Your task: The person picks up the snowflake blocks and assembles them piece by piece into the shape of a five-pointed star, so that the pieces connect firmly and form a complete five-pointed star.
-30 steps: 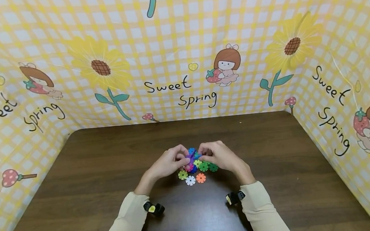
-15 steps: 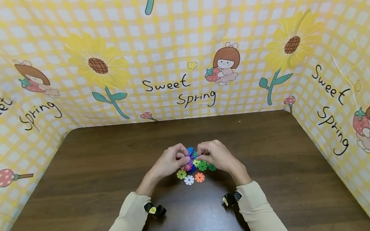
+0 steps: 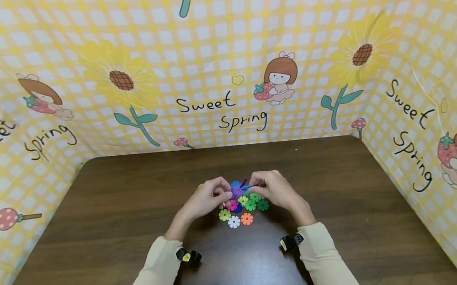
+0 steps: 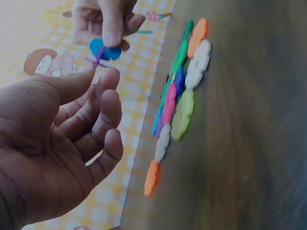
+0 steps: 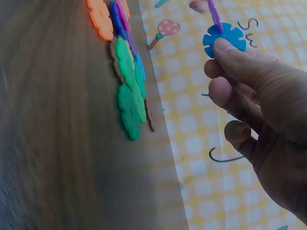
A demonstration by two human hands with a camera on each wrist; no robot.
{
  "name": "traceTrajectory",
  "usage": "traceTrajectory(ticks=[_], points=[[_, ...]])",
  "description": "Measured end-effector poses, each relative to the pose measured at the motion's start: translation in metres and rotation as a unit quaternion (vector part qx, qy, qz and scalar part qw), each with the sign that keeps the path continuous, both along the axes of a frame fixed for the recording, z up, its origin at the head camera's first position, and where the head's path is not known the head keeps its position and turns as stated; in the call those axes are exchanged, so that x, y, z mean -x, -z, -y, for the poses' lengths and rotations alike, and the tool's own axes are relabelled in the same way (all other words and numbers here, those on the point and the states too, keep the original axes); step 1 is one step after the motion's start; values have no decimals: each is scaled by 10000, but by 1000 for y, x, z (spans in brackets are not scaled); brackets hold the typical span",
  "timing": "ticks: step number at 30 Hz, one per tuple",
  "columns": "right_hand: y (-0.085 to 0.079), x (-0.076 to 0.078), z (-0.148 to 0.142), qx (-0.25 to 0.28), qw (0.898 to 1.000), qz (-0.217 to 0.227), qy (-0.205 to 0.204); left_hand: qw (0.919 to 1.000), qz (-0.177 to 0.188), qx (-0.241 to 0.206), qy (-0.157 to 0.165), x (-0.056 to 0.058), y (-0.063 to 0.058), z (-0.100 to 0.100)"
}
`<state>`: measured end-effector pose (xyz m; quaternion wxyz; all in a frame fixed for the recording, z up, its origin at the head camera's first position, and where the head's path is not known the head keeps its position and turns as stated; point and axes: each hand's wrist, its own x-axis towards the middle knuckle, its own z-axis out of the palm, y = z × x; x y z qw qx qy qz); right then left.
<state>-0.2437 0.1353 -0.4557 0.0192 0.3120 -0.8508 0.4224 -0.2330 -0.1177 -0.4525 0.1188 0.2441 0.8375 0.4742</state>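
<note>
My left hand (image 3: pixel 205 200) pinches a purple notched plastic disc (image 3: pixel 237 190) between thumb and index finger. Another purple piece (image 3: pixel 244 182) stands at an angle against it. From the other side, my right hand (image 3: pixel 278 192) pinches a blue notched disc (image 5: pixel 234 34) between thumb and fingers. In the right wrist view the blue disc meets the edge of a purple disc (image 5: pixel 214 13), and they look slotted together. The hands are close together above a small pile of similar discs, including a pink one (image 3: pixel 232 205) and a green one (image 3: pixel 262 204).
Loose discs lie on the dark wooden table (image 3: pixel 139 243): white (image 3: pixel 234 222), orange (image 3: pixel 247 218) and yellow-green (image 3: pixel 225 215) ones in front, several green and blue ones behind. A yellow checked cloth (image 3: pixel 203 48) stands around the table's back and sides.
The purple disc in my left hand has turned so that more of its face shows. My right hand has shifted slightly to the right, with the blue disc still pinched.
</note>
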Motion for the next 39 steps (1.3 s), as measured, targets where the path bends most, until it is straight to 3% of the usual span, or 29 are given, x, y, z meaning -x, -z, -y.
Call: traceTrajectory(ticks=[6, 21, 29, 39], points=[[-2, 2, -11, 279, 9985, 301, 373, 9996, -110, 243, -85, 2, -1, 7], [0, 9, -39, 445, 9903, 158, 1303, 9962, -186, 843, -75, 5, 5, 16], [6, 11, -46, -180, 9707, 410, 2361, 9836, -457, 1673, -489, 6, 5, 18], [12, 11, -56, -605, 9533, 920, 2814, 9666, -782, 2367, -600, 7, 17, 24]])
